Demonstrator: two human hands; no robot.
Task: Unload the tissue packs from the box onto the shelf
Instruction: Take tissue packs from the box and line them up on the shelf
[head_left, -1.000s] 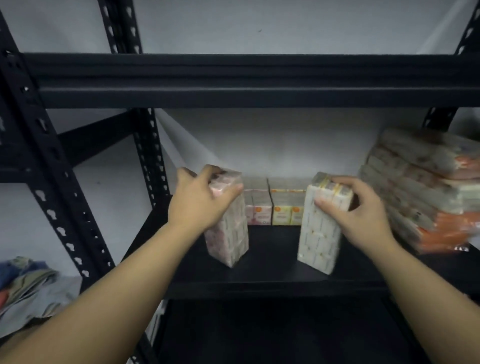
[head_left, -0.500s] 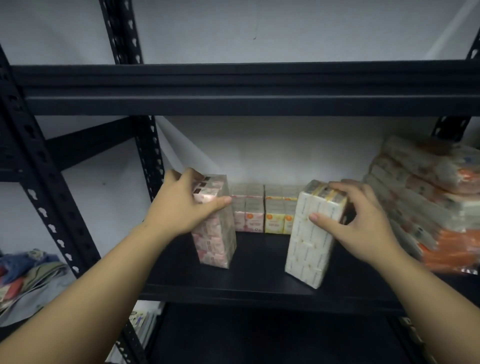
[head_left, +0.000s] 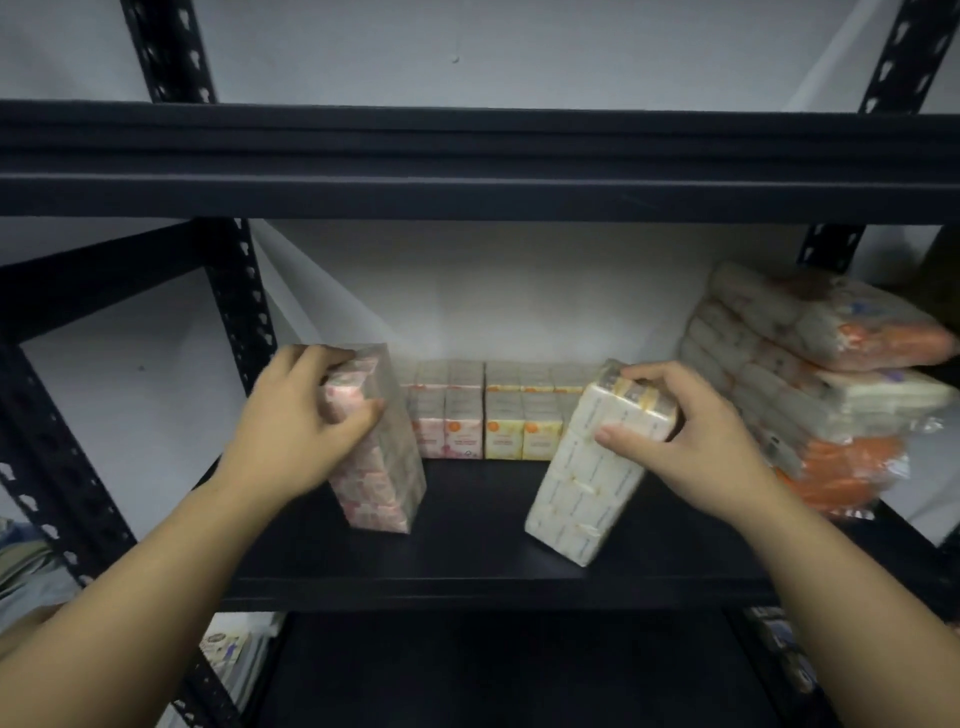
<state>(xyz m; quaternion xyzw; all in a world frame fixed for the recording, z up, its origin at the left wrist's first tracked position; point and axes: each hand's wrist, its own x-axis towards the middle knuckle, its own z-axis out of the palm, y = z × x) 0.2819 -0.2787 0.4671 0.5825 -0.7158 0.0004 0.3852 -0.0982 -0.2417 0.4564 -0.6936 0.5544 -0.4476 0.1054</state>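
Hands first: our left hand (head_left: 301, 421) grips the top of a pink tissue pack (head_left: 382, 457) and our right hand (head_left: 691, 431) grips the top of a cream tissue pack (head_left: 587, 488), both packs standing on the black shelf (head_left: 478, 545) (the cream one tilted). Behind them, more small packs (head_left: 493, 415) line the wall, and flat orange-ended bundles (head_left: 821, 395) are stacked far right.

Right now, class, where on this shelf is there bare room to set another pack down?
Bare shelf lies between the pink pack and the white pack, in front of the back row. The right end is crowded by the stack.
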